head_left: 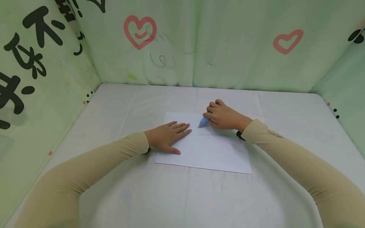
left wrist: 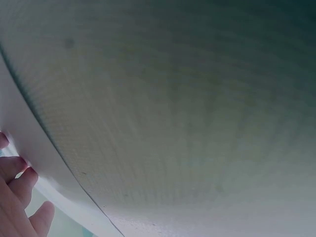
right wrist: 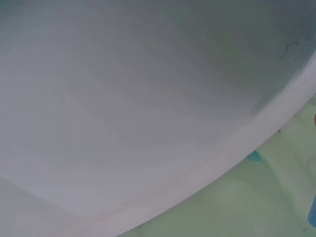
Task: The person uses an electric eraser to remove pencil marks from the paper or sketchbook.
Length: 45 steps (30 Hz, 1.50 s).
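A sheet of white paper [head_left: 211,156] lies on the table, slightly turned. My left hand [head_left: 169,137] rests palm down on its left part with the fingers spread; in the left wrist view its fingers [left wrist: 23,185] show at the lower left edge. Over the paper's upper right, my right hand [head_left: 225,116] grips a blue pen-like tool [head_left: 204,122] with a tapered body and a small pale tip. That tip points down and left, right at the paper. Most of the tool is hidden inside the curled fingers. A blue end piece [right wrist: 313,216] appears at the right wrist view's edge.
A white cloth covers the table [head_left: 128,196]. Green curtains [head_left: 233,47] with red hearts and black characters stand behind it and along both sides. A black band [head_left: 240,136] circles the right wrist, and another shows at the left cuff.
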Available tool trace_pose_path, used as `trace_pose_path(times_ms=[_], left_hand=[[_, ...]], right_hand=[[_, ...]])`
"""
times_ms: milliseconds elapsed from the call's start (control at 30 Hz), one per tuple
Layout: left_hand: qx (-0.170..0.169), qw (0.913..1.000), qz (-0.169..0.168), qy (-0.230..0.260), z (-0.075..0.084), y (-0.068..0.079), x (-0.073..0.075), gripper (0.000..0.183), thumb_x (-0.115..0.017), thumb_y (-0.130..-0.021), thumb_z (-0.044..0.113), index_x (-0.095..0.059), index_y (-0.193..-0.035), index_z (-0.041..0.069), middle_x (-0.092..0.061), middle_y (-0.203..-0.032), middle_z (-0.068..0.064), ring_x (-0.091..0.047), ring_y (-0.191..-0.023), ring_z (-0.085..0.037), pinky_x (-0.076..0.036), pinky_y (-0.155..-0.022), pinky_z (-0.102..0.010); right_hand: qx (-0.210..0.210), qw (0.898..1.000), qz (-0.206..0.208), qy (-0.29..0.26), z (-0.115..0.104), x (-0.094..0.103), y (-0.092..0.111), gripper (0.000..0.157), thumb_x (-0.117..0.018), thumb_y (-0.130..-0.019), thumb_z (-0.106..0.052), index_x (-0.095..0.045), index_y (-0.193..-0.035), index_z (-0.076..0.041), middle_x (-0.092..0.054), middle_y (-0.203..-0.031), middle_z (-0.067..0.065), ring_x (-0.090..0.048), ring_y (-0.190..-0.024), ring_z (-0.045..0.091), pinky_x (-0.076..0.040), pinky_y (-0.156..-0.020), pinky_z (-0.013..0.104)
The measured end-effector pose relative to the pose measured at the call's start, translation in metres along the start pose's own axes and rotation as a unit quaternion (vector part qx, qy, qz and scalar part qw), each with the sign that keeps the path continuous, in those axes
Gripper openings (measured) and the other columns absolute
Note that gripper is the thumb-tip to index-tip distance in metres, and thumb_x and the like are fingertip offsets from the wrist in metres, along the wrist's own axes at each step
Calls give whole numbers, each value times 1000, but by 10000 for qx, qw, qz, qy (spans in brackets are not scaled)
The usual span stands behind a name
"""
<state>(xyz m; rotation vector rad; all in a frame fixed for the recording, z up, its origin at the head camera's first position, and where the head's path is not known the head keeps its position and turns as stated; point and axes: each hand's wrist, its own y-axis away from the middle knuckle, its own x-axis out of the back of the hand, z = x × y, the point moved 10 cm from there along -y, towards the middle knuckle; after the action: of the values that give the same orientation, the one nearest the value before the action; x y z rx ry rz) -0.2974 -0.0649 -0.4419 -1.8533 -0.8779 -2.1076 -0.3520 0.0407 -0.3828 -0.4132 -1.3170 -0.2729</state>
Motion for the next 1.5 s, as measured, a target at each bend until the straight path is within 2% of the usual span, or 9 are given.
trace_pose_path(times_ms=[300,767,1133,1500], left_hand=[[51,9999,-109,-54,1,-1,1,91,-42,-88,66,-6,-153,13,-5,-160,-8,-11,-148,-24,-10,-120,-44],[57,10000,-52,10,-2,-2,-1,91,-42,-88,66,-5,-153,14,-5,-160,-7,-11,-148,-24,-8,-120,-43],[58,9999,-81,19,0,-1,1,91,-42,-88,66,-5,-153,14,-5,-160,-8,-10,-148,-25,-7,-120,-43],[3,10000,-26,23,2,-1,0,90,-44,-89,64,-6,-153,12,-6,-160,-9,-10,-148,-25,-7,-120,-43]], right_hand=[[138,9999,4,13,-8,4,0,20,-63,-87,-17,-65,-104,-8,-62,-91,8,-47,-89,24,-37,-84,44],[107,9999,19,100,-8,8,13,16,-62,-87,-17,-64,-100,-9,-61,-89,8,-46,-87,24,-38,-85,46],[104,9993,334,135,-3,18,35,16,-65,-84,-14,-64,-99,-9,-59,-87,7,-45,-84,24,-37,-82,45],[-190,9985,455,233,9,29,71,21,-66,-78,-11,-63,-98,-8,-59,-86,8,-46,-84,26,-37,-81,48]])
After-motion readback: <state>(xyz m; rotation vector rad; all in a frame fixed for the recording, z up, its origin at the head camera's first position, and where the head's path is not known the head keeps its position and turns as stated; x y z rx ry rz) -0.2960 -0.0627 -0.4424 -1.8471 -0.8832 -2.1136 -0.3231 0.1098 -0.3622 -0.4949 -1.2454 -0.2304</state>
